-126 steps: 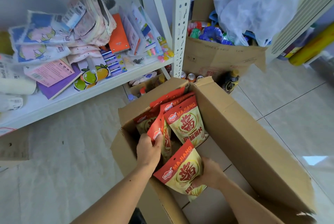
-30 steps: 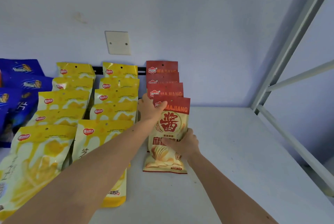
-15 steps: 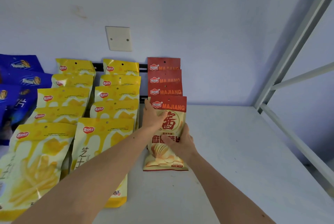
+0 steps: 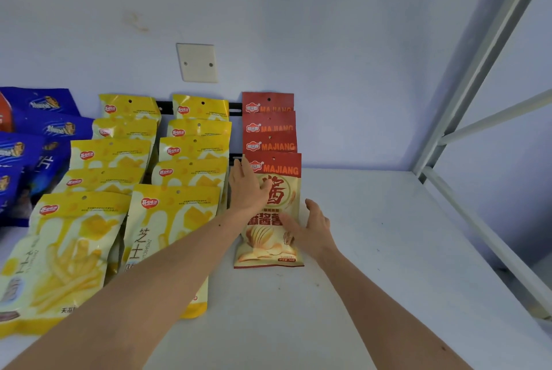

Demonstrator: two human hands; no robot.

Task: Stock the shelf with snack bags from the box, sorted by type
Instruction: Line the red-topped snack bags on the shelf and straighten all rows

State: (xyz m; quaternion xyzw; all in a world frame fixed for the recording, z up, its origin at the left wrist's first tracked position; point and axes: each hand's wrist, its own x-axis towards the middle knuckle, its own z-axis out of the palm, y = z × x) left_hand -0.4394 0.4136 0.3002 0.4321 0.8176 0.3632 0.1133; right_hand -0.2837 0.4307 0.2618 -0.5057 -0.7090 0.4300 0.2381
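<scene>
1. Head view: a person's two bare forearms reach across a white shelf (image 4: pixel 373 250) to the front MAJIANG bag (image 4: pixel 276 238), the red-topped snack bag that serves as landmark here; it lies flat, its red header overlapping the bag behind.

2. The left hand (image 4: pixel 246 187) rests flat on the upper left part of that bag, fingers straight and spread toward the header, apparently to press it down and square it with the row. The right hand (image 4: pixel 310 227) lies open on the bag's lower right edge, fingers extended and thumb out, seemingly steadying that side. Neither hand pinches or curls round the bag.

3. Behind the landmark bag, three more red MAJIANG bags (image 4: pixel 268 127) run back to the wall (image 4: pixel 298 26), shingled so each header shows — likely so the brand reads at a glance.

4. Left of the landmark bag stand two shingled columns of yellow snack bags (image 4: pixel 191 148), and farther left blue snack bags (image 4: pixel 44 124), each type in its own lane as the sorting demands.

5. Right of the landmark bag the shelf runs to the metal rack frame (image 4: pixel 478 71). A blank cover plate (image 4: pixel 197 62) sits on the wall above the rows. The box is not in view.
</scene>
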